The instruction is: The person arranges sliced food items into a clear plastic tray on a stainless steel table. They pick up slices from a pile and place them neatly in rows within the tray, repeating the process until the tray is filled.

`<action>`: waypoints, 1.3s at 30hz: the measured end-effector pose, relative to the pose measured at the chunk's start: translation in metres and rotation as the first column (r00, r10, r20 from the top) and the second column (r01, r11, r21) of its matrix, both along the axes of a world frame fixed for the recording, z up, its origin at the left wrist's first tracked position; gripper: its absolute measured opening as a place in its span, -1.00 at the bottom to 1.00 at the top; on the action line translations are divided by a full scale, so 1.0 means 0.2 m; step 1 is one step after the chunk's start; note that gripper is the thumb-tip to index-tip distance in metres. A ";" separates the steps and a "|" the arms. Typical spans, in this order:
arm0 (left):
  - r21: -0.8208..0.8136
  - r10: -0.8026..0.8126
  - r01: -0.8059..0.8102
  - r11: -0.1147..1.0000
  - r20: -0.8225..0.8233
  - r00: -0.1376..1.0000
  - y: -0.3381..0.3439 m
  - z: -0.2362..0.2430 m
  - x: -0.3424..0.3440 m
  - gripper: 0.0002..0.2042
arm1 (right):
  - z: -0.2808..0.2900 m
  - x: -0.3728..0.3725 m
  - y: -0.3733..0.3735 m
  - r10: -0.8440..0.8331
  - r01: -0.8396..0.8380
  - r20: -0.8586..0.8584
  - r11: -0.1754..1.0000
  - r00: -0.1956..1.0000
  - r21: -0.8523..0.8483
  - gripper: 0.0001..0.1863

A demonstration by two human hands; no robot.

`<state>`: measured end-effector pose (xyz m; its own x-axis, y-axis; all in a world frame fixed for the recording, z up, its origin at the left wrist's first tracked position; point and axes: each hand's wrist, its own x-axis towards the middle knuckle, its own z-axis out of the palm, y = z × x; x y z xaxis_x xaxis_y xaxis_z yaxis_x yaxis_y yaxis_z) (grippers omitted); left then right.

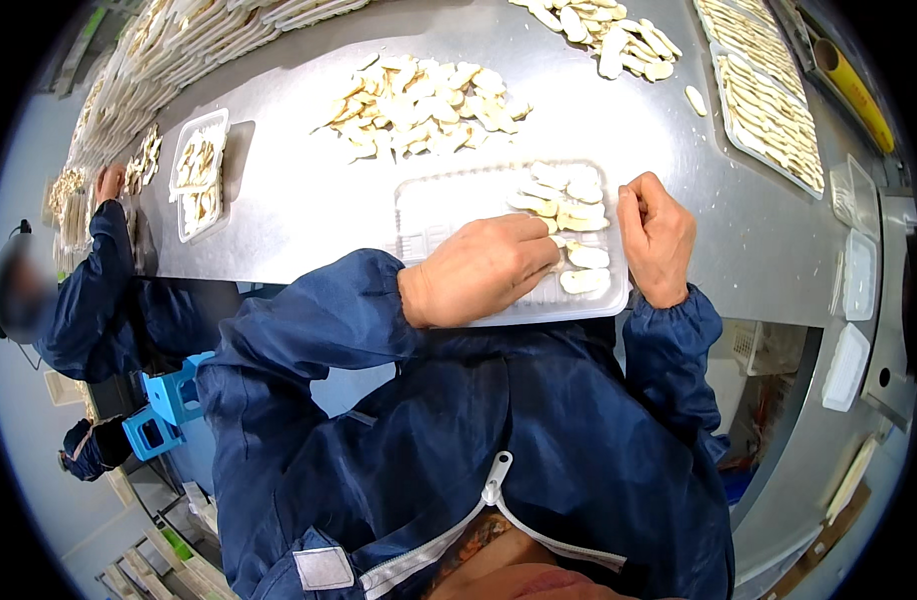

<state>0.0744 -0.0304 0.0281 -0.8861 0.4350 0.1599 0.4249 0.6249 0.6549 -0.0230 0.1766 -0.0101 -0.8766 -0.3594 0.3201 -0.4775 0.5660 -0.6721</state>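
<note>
head view: the left hand (481, 264) bends over a clear plastic tray (424, 215), its fingertips down at the pale slices (585, 217) laid in the tray's right part; the slices lie just right of its knuckles. the right hand (661, 238) is curled into a loose fist just outside the tray's right rim, beside the slices. the left fingers are drawn narrow, but their tips are partly hidden, so i cannot tell whether they pinch a slice; nor can i tell whether the right fist holds anything. the left hand also covers part of the tray's near side. the slices are cream-white and oblong, some yellowish at the edges, and lie close together, some overlapping. beyond the tray, a loose heap of similar slices (419, 108) sits on the steel table (309, 215). farther off, filled trays (772, 122) stand at the right, a second heap (624, 48) is cut off at the top, and a co-worker's hand (109, 183) shows at far left, what it touches hard to make out.
</note>
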 end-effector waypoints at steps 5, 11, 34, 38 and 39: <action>-0.044 0.013 -0.017 0.999 -0.093 0.996 -0.01 -0.01 0.00 -0.90 | -0.01 0.00 0.00 0.007 -0.007 -0.006 1.000 1.000 -0.006 -0.82; -0.004 0.310 -0.320 0.947 -0.241 0.920 -0.31 0.02 -0.25 -0.89 | -0.01 0.00 0.00 -0.002 0.002 0.000 1.000 1.000 -0.011 -0.82; 0.056 -0.044 0.032 0.998 0.217 0.975 -0.08 0.10 0.03 -0.88 | -0.02 -0.01 0.00 0.005 -0.006 -0.037 1.000 0.999 -0.025 -0.84; 0.010 -0.036 0.035 0.999 0.132 0.991 -0.02 0.01 0.05 -0.86 | 0.00 0.00 0.00 0.010 -0.010 -0.015 1.000 1.000 -0.002 -0.83; -0.013 -0.030 0.032 0.999 0.118 0.993 -0.01 0.01 0.05 -0.86 | -0.01 0.00 0.00 0.008 -0.008 -0.006 1.000 1.000 0.000 -0.83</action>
